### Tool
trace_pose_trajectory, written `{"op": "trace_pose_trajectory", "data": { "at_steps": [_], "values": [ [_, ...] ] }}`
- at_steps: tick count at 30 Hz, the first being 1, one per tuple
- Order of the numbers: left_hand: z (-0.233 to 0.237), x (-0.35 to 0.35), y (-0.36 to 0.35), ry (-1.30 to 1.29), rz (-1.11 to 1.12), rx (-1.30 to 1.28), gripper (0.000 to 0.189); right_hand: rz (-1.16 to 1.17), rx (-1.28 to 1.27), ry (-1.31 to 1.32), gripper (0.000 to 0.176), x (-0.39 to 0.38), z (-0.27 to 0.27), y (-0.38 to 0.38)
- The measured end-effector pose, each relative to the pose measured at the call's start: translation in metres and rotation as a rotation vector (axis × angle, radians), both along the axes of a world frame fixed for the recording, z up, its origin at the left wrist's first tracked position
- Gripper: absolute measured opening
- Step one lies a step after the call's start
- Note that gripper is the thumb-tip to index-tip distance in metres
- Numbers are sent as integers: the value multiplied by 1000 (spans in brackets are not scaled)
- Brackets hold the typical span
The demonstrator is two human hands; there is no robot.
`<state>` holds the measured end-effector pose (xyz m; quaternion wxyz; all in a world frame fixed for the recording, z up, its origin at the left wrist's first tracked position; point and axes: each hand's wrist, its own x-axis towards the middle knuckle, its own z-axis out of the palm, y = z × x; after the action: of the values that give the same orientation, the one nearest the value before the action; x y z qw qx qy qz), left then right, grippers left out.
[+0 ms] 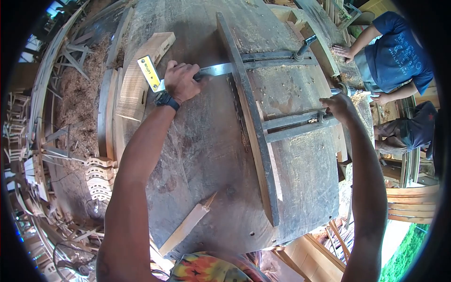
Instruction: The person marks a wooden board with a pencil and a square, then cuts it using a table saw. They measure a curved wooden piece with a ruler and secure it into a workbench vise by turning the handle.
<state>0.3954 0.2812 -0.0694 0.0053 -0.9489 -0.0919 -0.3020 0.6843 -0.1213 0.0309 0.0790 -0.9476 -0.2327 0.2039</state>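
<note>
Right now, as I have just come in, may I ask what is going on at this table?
A person leans over the worktable. The left hand grips a metal blade whose far end reaches the long bar on the tabletop; a yellow LOTUS label shows beside that hand. The right hand is at a metal fitting near the far edge, its exact grip unclear. A loose wooden strip lies nearer the person. Someone in a blue shirt is across the table.
</note>
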Motion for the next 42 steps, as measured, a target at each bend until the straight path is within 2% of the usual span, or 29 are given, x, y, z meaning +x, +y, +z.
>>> {"op": "trace_pose_trajectory", "data": {
  "at_steps": [9,12,14,15,23,28,35,42],
  "values": [
    [-3,1,2,-33,-14,6,50,-26,31,25,51,4,-3,-1],
    [-2,1,1,-27,-9,-2,50,32,39,113,45,4,1,-4],
    [-1,-1,1,11,2,-15,49,40,368,476,40,2,2,-6],
    [-1,-1,1,11,6,-15,49,79,265,461,43,5,6,-4],
    [-3,0,3,-33,-2,-22,50,77,247,507,49,2,16,-1],
    [-5,0,4,-26,1,-23,50,51,254,514,42,6,11,-3],
    [-4,0,3,-25,-7,-42,52,49,227,488,40,4,13,-2],
    [-3,0,2,-36,-14,-28,51,88,272,567,32,0,23,1]
  ]
}}
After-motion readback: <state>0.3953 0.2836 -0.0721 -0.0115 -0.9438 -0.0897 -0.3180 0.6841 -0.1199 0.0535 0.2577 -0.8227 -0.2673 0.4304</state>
